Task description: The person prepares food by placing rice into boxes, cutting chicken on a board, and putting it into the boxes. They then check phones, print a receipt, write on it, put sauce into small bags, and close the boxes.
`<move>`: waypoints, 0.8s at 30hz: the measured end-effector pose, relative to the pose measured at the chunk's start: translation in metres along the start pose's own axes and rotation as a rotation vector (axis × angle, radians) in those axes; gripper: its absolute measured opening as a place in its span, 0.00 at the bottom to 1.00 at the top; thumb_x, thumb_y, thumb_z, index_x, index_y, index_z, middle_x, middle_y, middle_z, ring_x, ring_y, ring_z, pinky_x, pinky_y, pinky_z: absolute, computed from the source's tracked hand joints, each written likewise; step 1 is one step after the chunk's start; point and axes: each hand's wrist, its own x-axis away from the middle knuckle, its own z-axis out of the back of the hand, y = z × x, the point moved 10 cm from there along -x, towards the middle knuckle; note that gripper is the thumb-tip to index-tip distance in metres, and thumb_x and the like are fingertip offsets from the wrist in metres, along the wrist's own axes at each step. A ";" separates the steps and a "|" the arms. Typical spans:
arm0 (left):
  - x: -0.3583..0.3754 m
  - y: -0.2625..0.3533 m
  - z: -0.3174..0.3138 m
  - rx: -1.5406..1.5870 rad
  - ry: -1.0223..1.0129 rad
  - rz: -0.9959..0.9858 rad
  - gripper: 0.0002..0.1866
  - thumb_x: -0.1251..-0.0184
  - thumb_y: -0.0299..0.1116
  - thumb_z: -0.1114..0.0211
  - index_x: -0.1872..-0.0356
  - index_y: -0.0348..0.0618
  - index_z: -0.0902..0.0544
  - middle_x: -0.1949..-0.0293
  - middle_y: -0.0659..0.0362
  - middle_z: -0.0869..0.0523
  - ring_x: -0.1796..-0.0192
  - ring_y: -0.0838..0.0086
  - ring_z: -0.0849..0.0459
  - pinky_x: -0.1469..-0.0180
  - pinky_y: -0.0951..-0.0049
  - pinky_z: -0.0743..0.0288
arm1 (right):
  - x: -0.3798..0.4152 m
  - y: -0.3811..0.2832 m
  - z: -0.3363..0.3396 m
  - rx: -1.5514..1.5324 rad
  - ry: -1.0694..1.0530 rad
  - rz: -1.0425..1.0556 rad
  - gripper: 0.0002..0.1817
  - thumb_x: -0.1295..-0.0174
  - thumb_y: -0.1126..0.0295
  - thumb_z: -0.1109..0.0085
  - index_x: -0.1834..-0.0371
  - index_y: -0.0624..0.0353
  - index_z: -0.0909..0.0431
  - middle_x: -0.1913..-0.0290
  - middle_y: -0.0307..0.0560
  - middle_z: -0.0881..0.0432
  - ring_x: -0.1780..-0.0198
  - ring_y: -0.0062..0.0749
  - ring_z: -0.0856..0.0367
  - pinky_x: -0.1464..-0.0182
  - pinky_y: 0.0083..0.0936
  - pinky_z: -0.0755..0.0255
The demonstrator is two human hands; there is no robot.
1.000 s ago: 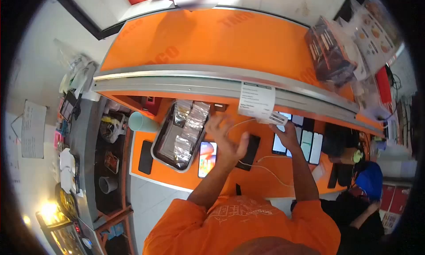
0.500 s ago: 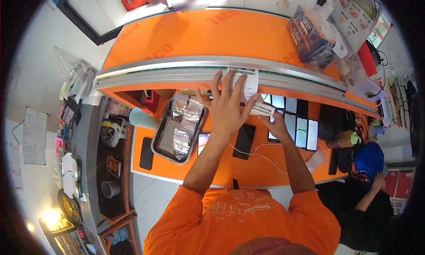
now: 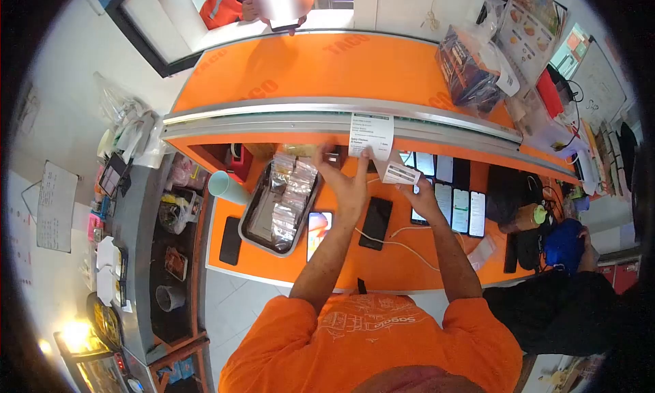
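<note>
We see the left hand (image 3: 348, 178) raised to the lower edge of a long white receipt (image 3: 371, 135) that hangs from the metal rail (image 3: 273, 119) of the orange bench (image 3: 327, 69); its fingers pinch the bottom of the paper. The right hand (image 3: 421, 196) sits just beside it, lower and to the right, holding a smaller folded slip (image 3: 399, 174) between thumb and fingers. Under the right hand lies a row of phones (image 3: 458, 205) with lit screens, side by side on the lower shelf. Beneath the left forearm lie a dark phone (image 3: 376, 222) and a phone with a colourful screen (image 3: 318, 230), with a white cable (image 3: 396, 244) running across the shelf near them. To the left of these stands a metal tray (image 3: 254, 219) filled with small clear packets (image 3: 290, 192), and a pale green cup (image 3: 224, 186) lies tipped just beside the tray. A wrapped box (image 3: 471, 69) rests on the bench top, well apart to the right. Another person in dark clothes (image 3: 559, 304) is at the right edge.
</note>
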 end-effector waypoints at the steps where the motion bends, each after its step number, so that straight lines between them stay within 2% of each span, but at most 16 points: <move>1: 0.004 -0.015 -0.003 0.020 -0.035 0.077 0.42 0.40 0.26 0.25 0.29 0.46 0.42 0.39 0.46 0.28 0.36 0.66 0.30 0.43 0.66 0.27 | 0.002 -0.001 0.000 -0.004 -0.004 -0.011 0.18 0.36 0.68 0.32 0.43 0.56 0.17 0.38 0.50 0.20 0.34 0.40 0.25 0.31 0.35 0.34; 2: 0.006 -0.024 -0.005 0.041 -0.068 0.152 0.43 0.41 0.23 0.24 0.29 0.45 0.44 0.43 0.46 0.26 0.40 0.67 0.27 0.46 0.71 0.24 | 0.003 -0.004 0.000 -0.007 -0.008 -0.020 0.18 0.36 0.68 0.31 0.43 0.56 0.17 0.38 0.50 0.20 0.35 0.39 0.25 0.32 0.34 0.34; 5: 0.000 -0.019 -0.024 0.149 -0.418 0.505 0.43 0.39 0.23 0.26 0.29 0.44 0.45 0.55 0.52 0.18 0.49 0.67 0.18 0.48 0.69 0.21 | 0.000 0.015 -0.005 -0.035 -0.008 0.070 0.19 0.37 0.70 0.32 0.43 0.59 0.19 0.42 0.50 0.17 0.38 0.37 0.21 0.34 0.32 0.31; 6: -0.020 0.026 -0.021 0.310 -0.396 0.482 0.42 0.38 0.20 0.29 0.28 0.44 0.46 0.63 0.57 0.15 0.51 0.69 0.14 0.47 0.69 0.19 | 0.000 0.007 -0.004 -0.034 -0.002 0.096 0.20 0.37 0.71 0.33 0.42 0.60 0.19 0.43 0.50 0.17 0.40 0.37 0.20 0.34 0.32 0.30; 7: -0.048 0.057 -0.012 0.344 -0.385 0.410 0.44 0.37 0.18 0.31 0.26 0.44 0.50 0.57 0.53 0.14 0.47 0.67 0.15 0.48 0.68 0.18 | 0.001 -0.001 -0.003 -0.034 0.004 0.117 0.20 0.37 0.72 0.33 0.41 0.61 0.20 0.43 0.50 0.16 0.41 0.36 0.19 0.35 0.32 0.30; 8: -0.084 0.080 0.004 0.288 -0.288 0.138 0.40 0.36 0.18 0.33 0.27 0.43 0.46 0.56 0.53 0.14 0.47 0.68 0.15 0.48 0.68 0.18 | 0.000 -0.003 -0.005 -0.071 0.005 0.102 0.20 0.37 0.73 0.34 0.41 0.61 0.21 0.44 0.50 0.16 0.41 0.35 0.19 0.35 0.31 0.30; 10: -0.156 0.104 0.019 0.124 -0.292 -0.186 0.32 0.34 0.18 0.36 0.30 0.39 0.37 0.53 0.53 0.14 0.46 0.68 0.15 0.48 0.70 0.19 | 0.001 -0.002 -0.007 -0.144 0.005 0.056 0.21 0.37 0.74 0.34 0.40 0.62 0.21 0.45 0.49 0.15 0.41 0.34 0.19 0.36 0.31 0.29; 11: -0.197 0.103 0.022 0.018 -0.395 -0.246 0.27 0.32 0.19 0.37 0.33 0.37 0.31 0.51 0.53 0.14 0.45 0.69 0.16 0.48 0.71 0.20 | 0.000 -0.007 -0.008 -0.107 0.004 0.068 0.20 0.37 0.74 0.34 0.41 0.62 0.21 0.45 0.49 0.15 0.41 0.33 0.19 0.36 0.30 0.29; 13: -0.266 0.055 0.020 -0.310 -0.636 -0.219 0.23 0.32 0.24 0.36 0.36 0.40 0.24 0.45 0.52 0.16 0.43 0.66 0.17 0.46 0.74 0.22 | -0.001 -0.017 -0.007 -0.028 0.007 0.089 0.20 0.37 0.75 0.34 0.41 0.61 0.21 0.45 0.48 0.15 0.42 0.31 0.19 0.36 0.30 0.29; 15: -0.322 -0.052 0.040 -0.694 -0.772 -0.149 0.30 0.35 0.40 0.31 0.32 0.49 0.26 0.39 0.48 0.20 0.38 0.59 0.20 0.37 0.59 0.26 | 0.001 -0.023 -0.010 -0.045 0.035 0.061 0.19 0.37 0.74 0.34 0.42 0.61 0.20 0.46 0.47 0.14 0.42 0.30 0.19 0.37 0.29 0.28; 17: -0.341 -0.076 0.064 -1.079 -0.841 -0.027 0.35 0.40 0.51 0.29 0.32 0.56 0.26 0.33 0.49 0.26 0.32 0.55 0.27 0.33 0.45 0.36 | -0.001 -0.024 -0.011 -0.022 0.065 0.032 0.19 0.37 0.74 0.34 0.42 0.61 0.20 0.46 0.47 0.14 0.43 0.29 0.18 0.38 0.29 0.28; 18: -0.348 -0.087 0.076 -1.274 -0.872 0.040 0.37 0.43 0.57 0.29 0.31 0.59 0.26 0.30 0.49 0.28 0.29 0.53 0.30 0.30 0.38 0.41 | 0.001 -0.029 -0.009 -0.050 0.139 0.066 0.16 0.36 0.68 0.32 0.47 0.60 0.16 0.50 0.47 0.11 0.49 0.28 0.16 0.44 0.28 0.26; 21: -0.380 -0.107 0.104 -1.262 -0.594 0.070 0.40 0.48 0.66 0.30 0.33 0.64 0.25 0.25 0.54 0.37 0.24 0.52 0.42 0.32 0.25 0.53 | 0.000 -0.030 -0.018 -0.087 0.126 -0.004 0.16 0.37 0.65 0.32 0.49 0.60 0.15 0.51 0.46 0.11 0.50 0.27 0.16 0.46 0.28 0.25; 22: -0.389 -0.110 0.105 -1.270 -0.517 0.012 0.37 0.46 0.64 0.32 0.34 0.65 0.24 0.25 0.55 0.38 0.24 0.52 0.43 0.32 0.25 0.52 | 0.000 -0.039 -0.021 -0.118 0.099 0.021 0.15 0.36 0.64 0.32 0.51 0.62 0.15 0.54 0.45 0.11 0.52 0.27 0.16 0.48 0.27 0.26; 24: -0.400 -0.108 0.099 -1.285 -0.366 -0.092 0.32 0.40 0.62 0.34 0.35 0.67 0.24 0.25 0.57 0.41 0.23 0.51 0.45 0.33 0.24 0.52 | -0.005 -0.027 -0.021 -0.070 0.174 0.002 0.15 0.37 0.65 0.33 0.51 0.62 0.15 0.55 0.43 0.12 0.52 0.26 0.17 0.48 0.27 0.26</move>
